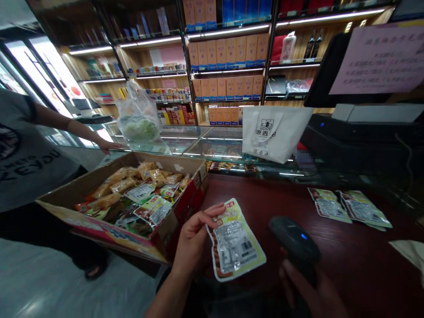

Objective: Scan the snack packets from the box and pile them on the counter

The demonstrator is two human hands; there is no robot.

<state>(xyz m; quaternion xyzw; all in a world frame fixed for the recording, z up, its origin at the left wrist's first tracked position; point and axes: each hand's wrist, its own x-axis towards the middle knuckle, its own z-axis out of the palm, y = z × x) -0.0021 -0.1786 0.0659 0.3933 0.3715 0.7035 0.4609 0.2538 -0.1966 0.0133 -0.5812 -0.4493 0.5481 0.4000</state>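
Between the fingers of my left hand [194, 238] is a snack packet [236, 247], its printed back with a barcode turned up above the dark red counter [228, 185]. My right hand [311, 285] grips a black barcode scanner [294, 240] with a small blue light on top. The scanner's nose points toward the packet, a short gap away, and it is slightly blurred. Left of my left hand sits a cardboard box [195, 183] full of wrapped snacks, with similar packets [155, 210] among them. More such packets [361, 207] lie on the counter at the right.
Behind the box, a clear plastic bag [139, 119] with something green stands on the glass case. A white tote bag [274, 132] and a monitor [324, 70] with a pink notice are farther back. A person [29, 145] stands at the left, one hand on the glass.
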